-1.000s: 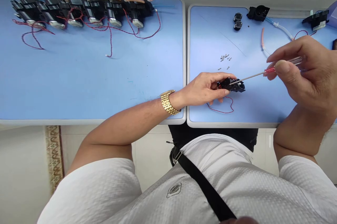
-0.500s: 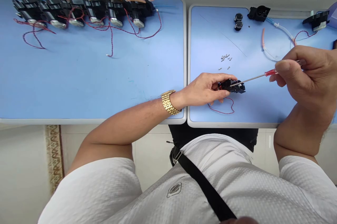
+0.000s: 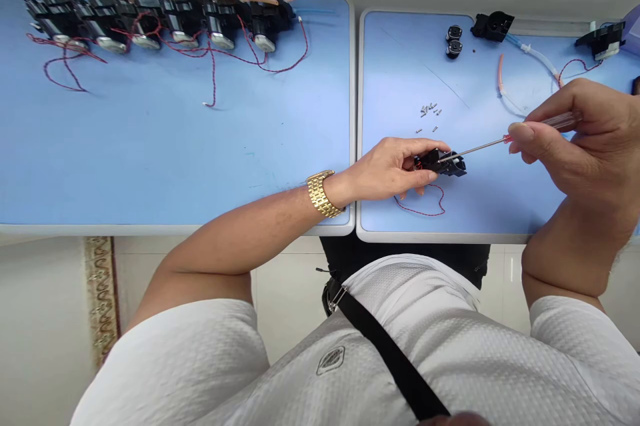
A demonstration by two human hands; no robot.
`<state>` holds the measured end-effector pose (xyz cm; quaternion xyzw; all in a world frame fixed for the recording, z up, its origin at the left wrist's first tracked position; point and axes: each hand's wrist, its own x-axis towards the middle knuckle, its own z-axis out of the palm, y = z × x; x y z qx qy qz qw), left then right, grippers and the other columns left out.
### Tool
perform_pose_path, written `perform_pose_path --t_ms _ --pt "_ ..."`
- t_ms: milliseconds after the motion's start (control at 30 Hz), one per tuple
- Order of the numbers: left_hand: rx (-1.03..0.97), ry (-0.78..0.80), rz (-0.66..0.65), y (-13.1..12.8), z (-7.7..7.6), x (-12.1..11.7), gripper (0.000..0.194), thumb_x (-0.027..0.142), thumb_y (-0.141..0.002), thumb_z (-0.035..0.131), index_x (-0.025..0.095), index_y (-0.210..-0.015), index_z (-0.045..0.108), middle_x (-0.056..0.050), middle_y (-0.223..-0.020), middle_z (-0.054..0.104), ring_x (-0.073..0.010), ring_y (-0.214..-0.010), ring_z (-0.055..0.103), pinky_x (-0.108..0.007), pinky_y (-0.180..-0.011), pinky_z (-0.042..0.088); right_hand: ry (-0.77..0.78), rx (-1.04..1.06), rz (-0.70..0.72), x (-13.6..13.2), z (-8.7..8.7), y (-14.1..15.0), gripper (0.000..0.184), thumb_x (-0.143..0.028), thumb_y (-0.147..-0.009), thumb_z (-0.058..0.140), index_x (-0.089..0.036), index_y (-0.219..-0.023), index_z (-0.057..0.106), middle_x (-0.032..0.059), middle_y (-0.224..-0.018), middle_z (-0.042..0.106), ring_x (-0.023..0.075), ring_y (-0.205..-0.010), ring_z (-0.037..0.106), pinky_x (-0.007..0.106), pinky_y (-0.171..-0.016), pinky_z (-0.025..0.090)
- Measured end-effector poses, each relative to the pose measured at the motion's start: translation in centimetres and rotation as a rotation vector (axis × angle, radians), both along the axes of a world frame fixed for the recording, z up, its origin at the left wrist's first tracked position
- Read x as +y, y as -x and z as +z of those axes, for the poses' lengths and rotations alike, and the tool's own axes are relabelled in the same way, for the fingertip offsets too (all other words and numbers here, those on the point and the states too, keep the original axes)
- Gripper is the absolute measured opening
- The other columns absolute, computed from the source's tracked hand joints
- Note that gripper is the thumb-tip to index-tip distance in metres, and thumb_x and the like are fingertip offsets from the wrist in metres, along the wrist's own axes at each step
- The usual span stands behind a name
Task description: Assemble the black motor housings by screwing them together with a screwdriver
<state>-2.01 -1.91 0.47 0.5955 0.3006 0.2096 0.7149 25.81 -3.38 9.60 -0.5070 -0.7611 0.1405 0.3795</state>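
Blue surface (image 3: pixel 405 79) below: left hand (image 3: pixel 385 169) clenched around a black plastic housing (image 3: pixel 449 162), right hand (image 3: pixel 585 146) grasping a screwdriver (image 3: pixel 480 147), its tip on the housing, small screws (image 3: pixel 428 110) at twelve o'clock.

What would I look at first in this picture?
The shiny gold watch near the middle catches the eye first. To its right, the right hand aims a thin screwdriver at a small black part held in the left hand. Along the far edge of the left table, black units with red wires sit in a row.

screws (image 3: pixel 427 114) behind the plastic housing (image 3: pixel 453 164)
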Motion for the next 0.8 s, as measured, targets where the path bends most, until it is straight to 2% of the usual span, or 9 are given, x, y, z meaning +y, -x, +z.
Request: perform_pose_path --t_ms 133,200,267,333,367,467,633,733,800 --pt "0.001 0.001 -0.001 0.1 0.0 0.0 0.058 0.031 -0.097 0.082 0.021 -0.153 0.073 -0.005 -0.096 0.081 -0.0167 -0.074 0.078 -0.021 -0.054 0.057 -0.055 -0.050 -0.018 0.5 -0.4 -0.4 0.050 -0.053 -0.099 0.086 -0.024 -0.065 0.064 -0.0092 -0.051 0.064 0.0129 -0.043 0.063 0.030 -0.042 0.037" --pt "-0.011 0.004 -0.003 0.1 0.0 0.0 0.056 0.032 -0.098 0.082 0.023 -0.152 0.074 -0.005 -0.098 0.081 -0.0162 -0.074 0.078 -0.021 -0.055 0.057 -0.032 -0.080 -0.013 0.4 -0.3 -0.4 0.044 -0.053 -0.104 0.079 -0.026 -0.071 0.068 -0.0079 -0.055 0.067 0.0157 -0.052 0.071 0.032 -0.047 0.043" --pt "-0.019 0.012 -0.005 0.2 0.0 0.0 0.056 0.033 -0.098 0.082 0.023 -0.153 0.073 -0.005 -0.100 0.082 -0.0161 -0.075 0.078 -0.020 -0.055 0.058 0.015 -0.069 0.021 0.1 0.0 -0.2 0.025 -0.048 -0.105 0.077 -0.030 -0.088 0.075 -0.0062 -0.070 0.077 0.0204 -0.067 0.079 0.037 -0.060 0.057" --pt "-0.022 0.016 -0.004 0.1 0.0 0.0 0.058 0.034 -0.098 0.083 0.022 -0.154 0.072 -0.005 -0.100 0.082 -0.0166 -0.075 0.078 -0.021 -0.055 0.058 0.067 -0.030 0.056 -0.3 0.4 0.1 0.010 -0.042 -0.101 0.080 -0.033 -0.104 0.076 -0.0049 -0.086 0.082 0.0236 -0.079 0.083 0.043 -0.074 0.066" --pt "-0.020 0.016 -0.002 0.1 0.0 0.0 0.058 0.034 -0.098 0.082 0.022 -0.154 0.072 -0.005 -0.099 0.082 -0.0167 -0.075 0.078 -0.021 -0.054 0.058 0.084 -0.007 0.064 -0.4 0.6 0.2 0.008 -0.038 -0.100 0.081 -0.034 -0.106 0.075 -0.0052 -0.088 0.083 0.0241 -0.080 0.083 0.045 -0.077 0.068" --pt "-0.004 0.010 0.003 0.0 0.0 0.0 0.059 0.031 -0.097 0.081 0.020 -0.154 0.073 -0.005 -0.095 0.080 -0.0167 -0.074 0.078 -0.021 -0.054 0.058 0.086 0.021 0.074 -0.7 1.0 0.4 0.012 -0.031 -0.099 0.082 -0.038 -0.100 0.074 -0.0080 -0.076 0.078 0.0247 -0.073 0.079 0.046 -0.072 0.067" --pt "-0.004 -0.001 0.004 0.1 0.0 -0.1 0.056 0.028 -0.097 0.080 0.021 -0.152 0.074 -0.003 -0.088 0.078 -0.0158 -0.073 0.076 -0.020 -0.055 0.059 0.037 -0.041 0.024 -0.5 0.7 0.0 0.026 -0.037 -0.096 0.089 -0.035 -0.080 0.068 -0.0093 -0.064 0.074 0.0230 -0.054 0.070 0.045 -0.055 0.056" --pt "-0.006 -0.008 0.003 0.1 -0.1 -0.1 0.057 0.030 -0.097 0.081 0.022 -0.153 0.074 -0.003 -0.088 0.079 -0.0164 -0.072 0.077 -0.021 -0.054 0.059 0.004 -0.035 -0.010 -0.1 0.3 -0.2 0.039 -0.044 -0.091 0.094 -0.030 -0.068 0.066 -0.0089 -0.059 0.070 0.0187 -0.047 0.065 0.038 -0.043 0.043" --pt "-0.006 -0.007 0.003 0.1 -0.2 0.0 0.058 0.032 -0.097 0.082 0.022 -0.154 0.073 -0.004 -0.090 0.081 -0.0168 -0.072 0.077 -0.022 -0.054 0.058 -0.030 -0.032 0.006 0.2 0.1 -0.3 0.047 -0.050 -0.091 0.095 -0.028 -0.063 0.065 -0.0100 -0.050 0.061 0.0134 -0.038 0.055 0.033 -0.038 0.035"
